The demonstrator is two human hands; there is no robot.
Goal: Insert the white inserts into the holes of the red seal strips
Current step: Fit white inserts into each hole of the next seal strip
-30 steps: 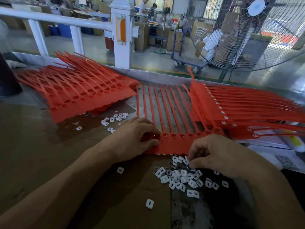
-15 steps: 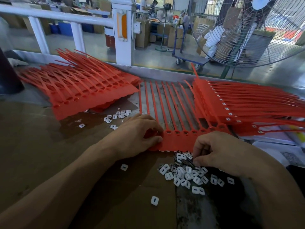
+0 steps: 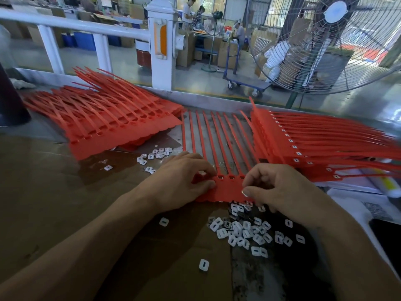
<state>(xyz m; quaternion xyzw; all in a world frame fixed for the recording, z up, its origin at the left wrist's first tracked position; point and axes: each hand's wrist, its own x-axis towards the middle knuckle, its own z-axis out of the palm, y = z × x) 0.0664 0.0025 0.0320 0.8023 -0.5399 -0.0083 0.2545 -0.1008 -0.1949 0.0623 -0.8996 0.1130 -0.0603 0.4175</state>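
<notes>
Step in hand: filling the sheet of joined seal strips at the near middle of the tabletop, its tails running toward 12 o'clock. At 10 o'clock lies a pile of red strips with open holes; a few loose inserts sit between that pile and the left hand. Left hand rests on the sheet's left end, its grip curled and pressing the red plastic down, with an insert showing at the index tip. Three empty holes are exposed between the hands. Right hand hangs over the sheet's right end, fingers curled; whether it pinches an insert I cannot tell. The main heap of white inserts lies at 6 o'clock of the sheet, just beside its near edge. At 2 o'clock, a stack of filled strips. Next move, as I judge: seat an insert squarely in an open hole and press. Versus half a second ago: right hand has risen from the heap onto the sheet; left hand unchanged.
</notes>
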